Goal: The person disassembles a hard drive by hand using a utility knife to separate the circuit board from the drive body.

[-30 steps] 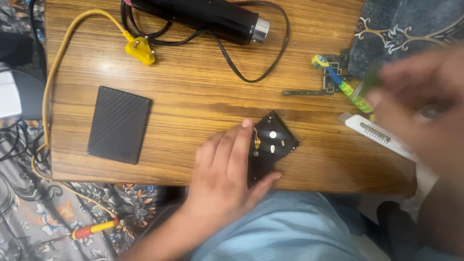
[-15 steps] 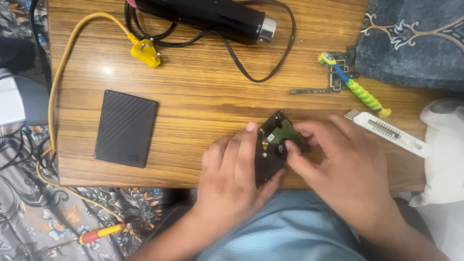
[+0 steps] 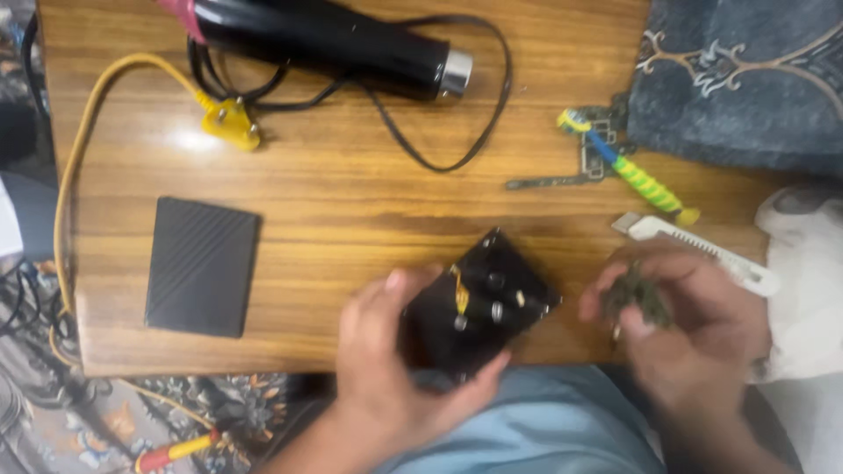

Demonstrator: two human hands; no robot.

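Note:
My left hand (image 3: 395,369) grips a black rectangular device (image 3: 479,303) at the table's near edge; its open face shows small metal parts and an orange ribbon. Just right of it, my right hand (image 3: 694,329) pinches a small green circuit board (image 3: 641,298), held apart from the device. Motion blur softens both hands.
On the wooden table (image 3: 351,202) lie a black ribbed case (image 3: 204,266), a yellow plug (image 3: 230,123) with its yellow cable, a black cylindrical tool (image 3: 325,39) with a black cord, a green-yellow toothbrush (image 3: 637,171), a white utility knife (image 3: 702,250) and a patterned dark cloth (image 3: 738,79).
My right hand came in to the device half a second ago, then drew back to the right with the small green board. The left hand stayed on the device.

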